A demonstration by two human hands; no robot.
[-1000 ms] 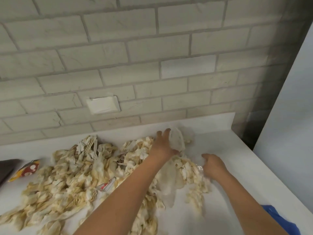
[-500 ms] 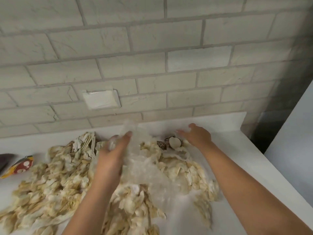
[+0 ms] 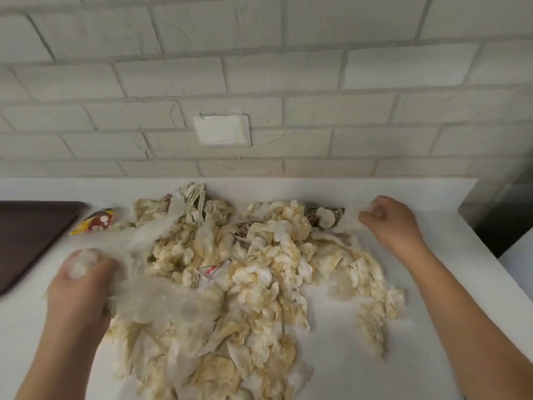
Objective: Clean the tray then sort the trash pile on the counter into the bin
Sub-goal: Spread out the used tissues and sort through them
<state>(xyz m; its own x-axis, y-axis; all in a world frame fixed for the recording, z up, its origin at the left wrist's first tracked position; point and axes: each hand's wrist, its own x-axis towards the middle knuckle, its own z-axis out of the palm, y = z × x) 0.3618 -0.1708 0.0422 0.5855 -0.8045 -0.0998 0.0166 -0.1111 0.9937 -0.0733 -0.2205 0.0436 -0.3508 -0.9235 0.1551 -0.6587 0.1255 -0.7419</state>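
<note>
1. On the white counter (image 3: 340, 370), against the brick wall, lies the trash pile (image 3: 259, 284) — crumpled, yellow-stained napkins spread from the near edge to the far one.
2. The left hand (image 3: 80, 287) clenches a wad of clear plastic film (image 3: 161, 301) at the pile's near-left side; the film trails right over the napkins.
3. The right hand (image 3: 392, 223) sits at the pile's far-right edge, fingers curled. A whitish blur shows at the fingertips — I cannot tell whether it grasps anything.
4. A dark brown tray (image 3: 28, 235) lies at the far left, apart from the pile, with a red-and-yellow wrapper (image 3: 95, 223) between them.
5. A red-and-white sachet (image 3: 213, 269) lies mid-pile.
</note>
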